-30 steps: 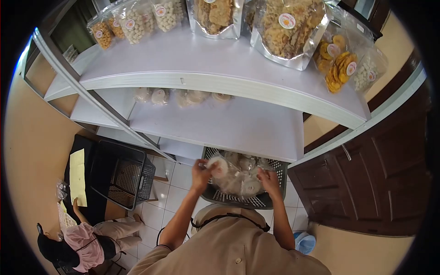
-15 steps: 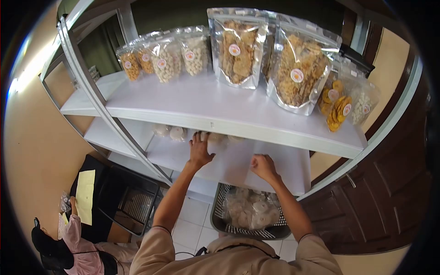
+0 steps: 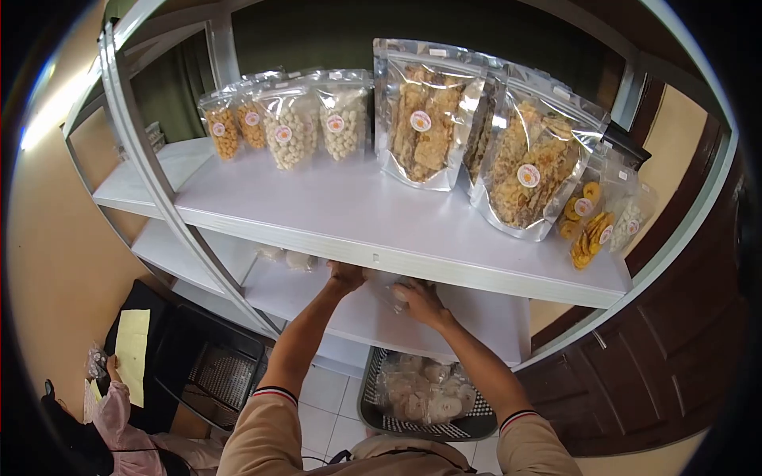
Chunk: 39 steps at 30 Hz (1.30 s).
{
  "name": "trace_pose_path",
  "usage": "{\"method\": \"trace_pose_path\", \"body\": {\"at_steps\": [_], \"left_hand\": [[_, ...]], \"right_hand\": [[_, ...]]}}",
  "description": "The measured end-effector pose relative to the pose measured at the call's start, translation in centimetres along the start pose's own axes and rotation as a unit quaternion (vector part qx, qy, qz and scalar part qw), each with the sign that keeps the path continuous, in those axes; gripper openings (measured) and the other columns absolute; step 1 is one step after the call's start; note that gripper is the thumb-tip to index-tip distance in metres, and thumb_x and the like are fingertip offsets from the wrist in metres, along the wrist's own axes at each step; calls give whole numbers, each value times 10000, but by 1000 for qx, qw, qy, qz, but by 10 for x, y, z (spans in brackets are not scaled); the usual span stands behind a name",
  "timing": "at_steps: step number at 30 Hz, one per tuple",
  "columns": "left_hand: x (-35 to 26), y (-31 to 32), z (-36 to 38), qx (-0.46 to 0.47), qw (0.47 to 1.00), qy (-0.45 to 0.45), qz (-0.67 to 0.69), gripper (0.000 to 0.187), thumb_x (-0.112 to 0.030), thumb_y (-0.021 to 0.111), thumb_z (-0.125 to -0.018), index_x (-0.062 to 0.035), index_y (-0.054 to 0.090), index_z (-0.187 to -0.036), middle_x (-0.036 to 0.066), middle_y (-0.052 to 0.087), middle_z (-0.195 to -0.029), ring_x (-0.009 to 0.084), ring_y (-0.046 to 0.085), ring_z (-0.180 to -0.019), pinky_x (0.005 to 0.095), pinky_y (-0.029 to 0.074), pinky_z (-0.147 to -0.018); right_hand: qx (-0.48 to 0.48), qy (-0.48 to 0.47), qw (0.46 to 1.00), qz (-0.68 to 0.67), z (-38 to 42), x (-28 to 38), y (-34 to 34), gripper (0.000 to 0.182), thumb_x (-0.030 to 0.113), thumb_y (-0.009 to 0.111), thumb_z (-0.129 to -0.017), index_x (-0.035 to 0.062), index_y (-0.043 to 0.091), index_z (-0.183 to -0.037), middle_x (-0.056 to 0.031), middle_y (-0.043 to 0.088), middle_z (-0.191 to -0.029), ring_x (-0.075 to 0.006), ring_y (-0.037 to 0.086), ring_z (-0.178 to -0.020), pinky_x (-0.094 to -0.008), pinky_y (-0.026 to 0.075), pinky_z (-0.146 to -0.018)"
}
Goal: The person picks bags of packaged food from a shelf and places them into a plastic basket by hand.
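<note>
My left hand (image 3: 345, 277) reaches in under the edge of the upper shelf (image 3: 317, 238); its fingers are hidden behind that edge. On the lower shelf (image 3: 317, 305), my right hand (image 3: 422, 302) has its fingers closed on a small clear plastic packet (image 3: 397, 297) with something pale inside. More pale packets (image 3: 300, 261) sit to the left of my left hand, partly covered by the shelf above. Below my right forearm, a dark plastic basket (image 3: 373, 420) holds several similar clear packets (image 3: 425, 389) with round pale contents.
Large silver-edged snack pouches (image 3: 429, 119) stand on the upper shelf, with smaller snack pouches (image 3: 286, 131) to their left. A metal post (image 3: 151, 151) rises at left. At lower left, another person (image 3: 111, 420) is beside a black crate (image 3: 210, 373). A brown door (image 3: 635, 373) is at right.
My right hand has moved left and deeper onto the lower shelf, now at a packet. My left hand's fingers have gone out of sight under the upper shelf. The view has tilted up.
</note>
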<state>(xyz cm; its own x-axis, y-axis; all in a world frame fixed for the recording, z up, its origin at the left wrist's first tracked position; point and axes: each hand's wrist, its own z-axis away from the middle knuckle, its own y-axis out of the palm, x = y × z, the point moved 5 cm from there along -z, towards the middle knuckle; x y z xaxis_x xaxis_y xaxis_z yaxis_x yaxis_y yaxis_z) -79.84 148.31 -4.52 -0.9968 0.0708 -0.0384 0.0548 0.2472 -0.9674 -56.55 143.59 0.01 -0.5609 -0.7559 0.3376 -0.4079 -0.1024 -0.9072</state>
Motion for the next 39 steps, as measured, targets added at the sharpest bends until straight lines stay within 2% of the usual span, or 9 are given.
{"method": "trace_pose_path", "body": {"at_steps": [6,12,21,23,26,28,32,35,39], "left_hand": [[-19,-18,31,-67,986,7,149,446,-261,682,-852,-131,612,-1274,197,649,-1181,435,608,-1097,630,480,-832],[-61,-61,89,-11,983,0,185,807,-304,726,-838,-293,313,-1532,252,496,-1365,485,483,-1261,704,354,-968],[-132,-76,145,-36,968,93,229,907,-267,774,-780,-249,299,-1553,263,395,-1483,461,326,-1405,644,190,-1145],[-148,-82,151,-39,963,109,243,905,-264,774,-778,-248,304,-1551,256,400,-1483,451,330,-1406,640,189,-1150],[-166,-82,157,-44,946,143,288,903,-219,776,-766,-244,321,-1546,225,425,-1477,415,345,-1407,631,193,-1163],[-180,-77,162,-10,947,190,258,913,-168,775,-755,-238,324,-1546,205,435,-1477,404,350,-1407,627,204,-1164],[-184,-89,166,-78,943,165,280,959,-219,793,-717,-160,316,-1548,200,461,-1456,416,330,-1412,609,197,-1175],[-166,-83,171,-163,957,-81,225,958,-240,790,-685,-89,337,-1516,245,515,-1349,428,401,-1330,605,276,-1118],[-156,-70,167,-39,968,-69,238,910,-215,769,-675,-53,360,-1472,282,531,-1243,417,452,-1225,594,344,-1016]], "right_hand": [[20,-5,998,-51,84,37,-27,466,76,644,-869,100,583,-1331,-183,643,-1234,-383,605,-1114,-444,472,-955],[97,214,928,-291,171,64,-56,325,177,661,-915,37,573,-1195,-205,694,-1010,-392,682,-881,-428,540,-799],[57,17,998,25,233,69,-25,467,91,761,-776,79,625,-1222,-129,694,-1109,-292,657,-1035,-386,548,-824],[126,254,900,-332,211,37,-19,500,163,785,-815,61,586,-1262,-130,655,-1165,-222,620,-1104,-358,567,-717],[-163,232,919,-275,172,39,-60,529,212,832,-798,50,570,-1227,-136,643,-1106,-169,656,-969,-290,554,-579],[-217,407,628,-626,160,41,-61,575,190,842,-798,52,530,-1261,-124,623,-1120,-178,660,-936,-296,567,-654],[-227,318,744,-542,153,8,-16,593,194,833,-814,41,496,-1278,-107,623,-1109,-192,661,-924,-305,584,-660],[-188,341,661,-642,162,4,-2,586,202,813,-836,14,482,-1282,-116,593,-1184,-201,647,-987,-317,590,-685],[-237,389,558,-693,180,0,4,494,180,779,-865,0,525,-1249,-121,617,-1204,-231,666,-1026,-362,609,-764]]}}
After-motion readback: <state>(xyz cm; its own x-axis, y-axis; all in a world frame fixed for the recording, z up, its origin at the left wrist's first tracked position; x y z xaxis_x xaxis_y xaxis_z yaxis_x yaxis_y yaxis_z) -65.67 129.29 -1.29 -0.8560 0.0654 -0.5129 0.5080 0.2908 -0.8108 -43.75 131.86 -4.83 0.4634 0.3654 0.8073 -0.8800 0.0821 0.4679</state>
